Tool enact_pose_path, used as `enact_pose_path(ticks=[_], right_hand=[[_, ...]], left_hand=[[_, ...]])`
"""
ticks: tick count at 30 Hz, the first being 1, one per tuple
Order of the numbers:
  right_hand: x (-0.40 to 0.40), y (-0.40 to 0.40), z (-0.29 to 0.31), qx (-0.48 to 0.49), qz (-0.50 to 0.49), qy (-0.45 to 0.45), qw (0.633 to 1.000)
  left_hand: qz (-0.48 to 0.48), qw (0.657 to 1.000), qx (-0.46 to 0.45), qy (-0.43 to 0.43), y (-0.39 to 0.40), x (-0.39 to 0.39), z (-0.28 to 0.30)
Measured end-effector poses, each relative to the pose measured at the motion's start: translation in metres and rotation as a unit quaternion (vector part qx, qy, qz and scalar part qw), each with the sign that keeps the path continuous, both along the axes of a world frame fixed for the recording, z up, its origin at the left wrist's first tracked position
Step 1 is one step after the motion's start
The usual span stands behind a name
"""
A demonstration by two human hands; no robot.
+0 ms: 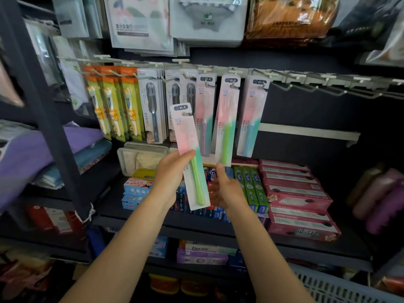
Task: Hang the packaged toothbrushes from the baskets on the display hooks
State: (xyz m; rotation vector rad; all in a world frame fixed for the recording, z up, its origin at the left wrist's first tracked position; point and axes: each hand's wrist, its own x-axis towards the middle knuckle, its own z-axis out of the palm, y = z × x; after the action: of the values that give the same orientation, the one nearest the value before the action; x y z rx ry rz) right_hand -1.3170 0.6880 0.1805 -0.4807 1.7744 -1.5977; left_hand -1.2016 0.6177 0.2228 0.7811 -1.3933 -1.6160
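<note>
Now L hand [172,171] round toothbrush pkg [189,158]

Glossy clear plastic over card on the toothbrush pack [189,158]; matt pale metal display hooks [306,87]; folded purple cloth [32,154].

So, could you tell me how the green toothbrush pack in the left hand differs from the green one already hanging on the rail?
The held pack is off the hooks, gripped by the left hand; the hanging pack sits on a hook.
The held pack tilts with its top to the left; the hanging one leans the other way.
Both show a pink-to-teal card marked SS and a green handle.
</note>
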Motion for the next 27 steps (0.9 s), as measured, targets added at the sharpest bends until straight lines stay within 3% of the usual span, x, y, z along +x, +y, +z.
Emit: enact_pose_path(ticks=[5,11,27], right_hand=[[0.028,0.022,0.003,-0.111,0.160,0.055,0.979],[0.040,0.021,0.028,-0.238,0.106,0.126,0.957],[0.042,-0.001,0.061,-0.216,0.059,0.144,0.964]], left_hand=[[-0.026,0.999,-0.037,0.021,0.000,-0.001,0.007],[-0.059,0.994,-0.087,0.013,0.009,0.003,0.021],[-0.024,0.995,-0.092,0.042,-0.006,0.001,0.031]])
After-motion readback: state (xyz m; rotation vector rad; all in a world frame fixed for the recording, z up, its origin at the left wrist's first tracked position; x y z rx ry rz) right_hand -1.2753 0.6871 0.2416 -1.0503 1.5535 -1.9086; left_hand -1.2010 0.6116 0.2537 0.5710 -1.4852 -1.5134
